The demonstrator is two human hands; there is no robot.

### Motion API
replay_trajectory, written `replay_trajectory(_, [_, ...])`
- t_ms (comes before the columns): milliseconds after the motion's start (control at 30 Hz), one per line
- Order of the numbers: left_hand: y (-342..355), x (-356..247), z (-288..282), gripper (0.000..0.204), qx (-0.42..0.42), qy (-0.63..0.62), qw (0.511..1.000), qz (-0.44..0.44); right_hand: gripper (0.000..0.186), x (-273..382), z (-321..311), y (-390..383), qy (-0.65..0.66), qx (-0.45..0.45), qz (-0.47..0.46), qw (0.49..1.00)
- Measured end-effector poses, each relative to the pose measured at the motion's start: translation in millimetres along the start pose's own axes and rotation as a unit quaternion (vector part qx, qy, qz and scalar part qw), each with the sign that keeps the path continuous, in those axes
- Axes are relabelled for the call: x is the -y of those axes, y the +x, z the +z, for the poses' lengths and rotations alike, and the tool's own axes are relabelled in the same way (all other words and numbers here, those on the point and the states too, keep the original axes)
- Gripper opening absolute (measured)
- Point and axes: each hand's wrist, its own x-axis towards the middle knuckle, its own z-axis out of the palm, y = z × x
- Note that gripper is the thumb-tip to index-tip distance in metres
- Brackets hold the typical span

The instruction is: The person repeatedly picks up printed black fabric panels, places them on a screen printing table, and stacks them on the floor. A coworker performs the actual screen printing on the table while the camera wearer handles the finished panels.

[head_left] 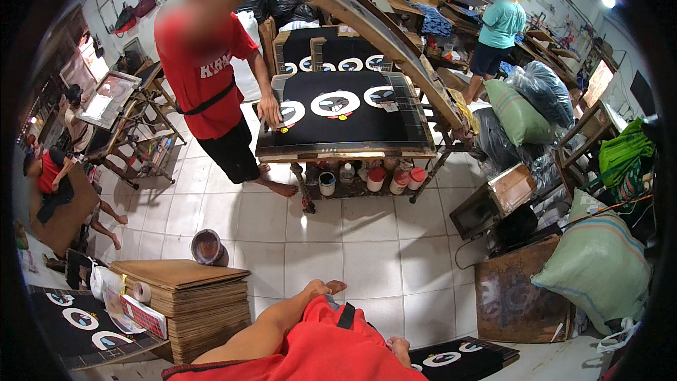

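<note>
My left hand [323,288] rests on the red garment [331,342] that covers my body at the bottom edge, and I see nothing in it. My right hand [400,347] lies low on the same red cloth, only its knuckles showing, next to a black board with white oval prints [451,361]. Across the tiled floor, a person in a red shirt [201,63] stands at a printing table [338,149], with one hand on black printed cloth [352,109] and the other arm lifted to a raised screen frame [367,17].
A stack of brown boards [190,296] with a tape roll [142,291] stands at my left, beside another black printed board [77,321]. Paint jars [376,178] sit under the table. Stuffed sacks [596,268] and a wooden frame [493,201] crowd the right. Another person in teal [499,28] stands at the back.
</note>
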Motion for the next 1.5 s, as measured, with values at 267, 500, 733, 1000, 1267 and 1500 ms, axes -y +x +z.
replay_trajectory(267, [-23.5,-26.8,-17.6,0.038,-0.009,-0.057,0.997,-0.052,0.02,-3.0,2.0,4.6,-0.005,-0.003,0.005,1.0])
replay_trajectory(500, [-26.0,-25.6,-16.9,0.038,-0.02,-0.049,0.998,-0.017,0.022,2.1,3.9,0.5,-0.025,-0.011,0.018,0.999])
replay_trajectory(733, [-32.3,-28.3,-21.4,0.038,-0.013,-0.063,0.998,0.003,0.021,4.2,2.1,-1.0,-0.037,0.002,0.012,0.999])
replay_trajectory(1000, [-25.4,-24.8,-18.1,0.036,-0.019,-0.018,0.999,0.019,0.018,0.5,1.2,12.0,-0.016,0.004,0.017,1.0])
replay_trajectory(1267, [-24.3,-24.3,-19.2,0.036,-0.01,-0.063,0.998,-0.023,0.018,15.5,8.0,0.3,-0.029,0.004,0.015,0.999])
replay_trajectory(1500, [-28.3,-34.7,-24.6,0.036,-0.013,-0.041,0.997,-0.063,0.019,21.9,10.7,-5.3,-0.044,0.004,0.016,0.999])
